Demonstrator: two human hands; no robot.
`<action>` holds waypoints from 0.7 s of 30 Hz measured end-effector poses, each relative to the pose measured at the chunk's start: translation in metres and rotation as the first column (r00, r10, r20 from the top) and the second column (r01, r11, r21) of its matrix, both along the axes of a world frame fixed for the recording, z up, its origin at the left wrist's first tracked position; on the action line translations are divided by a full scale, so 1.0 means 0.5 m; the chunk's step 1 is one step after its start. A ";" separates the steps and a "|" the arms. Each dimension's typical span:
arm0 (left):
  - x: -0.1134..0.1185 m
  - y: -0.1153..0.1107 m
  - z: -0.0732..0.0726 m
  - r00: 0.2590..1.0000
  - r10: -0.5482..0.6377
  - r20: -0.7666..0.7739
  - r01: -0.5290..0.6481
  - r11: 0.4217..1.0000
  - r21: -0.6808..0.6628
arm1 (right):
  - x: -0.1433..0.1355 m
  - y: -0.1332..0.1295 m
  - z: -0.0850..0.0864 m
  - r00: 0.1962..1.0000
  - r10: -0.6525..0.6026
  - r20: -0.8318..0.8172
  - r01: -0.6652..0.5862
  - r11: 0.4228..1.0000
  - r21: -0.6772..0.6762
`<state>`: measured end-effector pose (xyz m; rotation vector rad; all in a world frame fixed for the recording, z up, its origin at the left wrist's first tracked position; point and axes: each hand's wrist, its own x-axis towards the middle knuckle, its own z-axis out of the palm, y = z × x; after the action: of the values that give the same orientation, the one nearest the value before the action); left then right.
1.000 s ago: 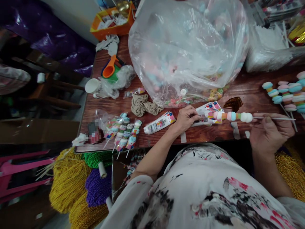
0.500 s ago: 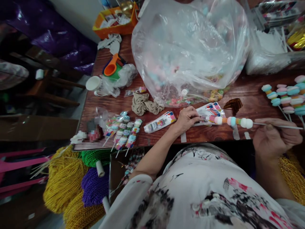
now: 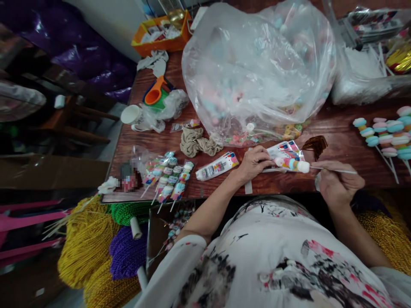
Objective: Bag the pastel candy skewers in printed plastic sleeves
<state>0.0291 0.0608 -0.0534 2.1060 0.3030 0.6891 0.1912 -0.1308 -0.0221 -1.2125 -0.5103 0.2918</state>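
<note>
Fingers [image 3: 271,159] crowded by candy bag [image 3: 257,68], rag [image 3: 199,143]

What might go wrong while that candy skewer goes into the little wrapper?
The candy skewer is only partly inside the printed wrapper, so a soft piece could snag on its mouth or slide off. The right hand pinches only the thin stick, which might bend. The left hand could lose the slippery wrapper.

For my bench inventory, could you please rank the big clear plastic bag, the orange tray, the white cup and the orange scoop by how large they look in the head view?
1. Clear plastic bag, by far the largest.
2. Orange tray, though it sits farthest back, so it may be larger than it looks.
3. White cup and orange scoop look alike; I would not rank them.
</note>
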 end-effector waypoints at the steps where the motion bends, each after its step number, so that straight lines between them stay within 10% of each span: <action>1: -0.001 0.001 0.006 1.000 0.002 0.022 -0.002 1.000 -0.005 | 0.003 0.006 0.004 1.000 0.003 -0.012 -0.003 0.999 0.045; 8: 0.002 -0.005 0.057 0.995 -0.081 0.053 0.079 0.996 0.035 | 0.017 0.027 0.037 0.998 0.027 0.059 -0.035 0.989 0.140; 21: 0.025 -0.047 0.141 0.872 -0.315 -0.375 0.309 0.948 -0.076 | 0.017 0.044 0.074 0.978 0.180 0.106 -0.196 0.967 0.163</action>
<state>0.0417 0.0370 0.0173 2.2005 0.1692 0.0788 0.1998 -0.1089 0.0150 -1.0131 -0.7177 0.3478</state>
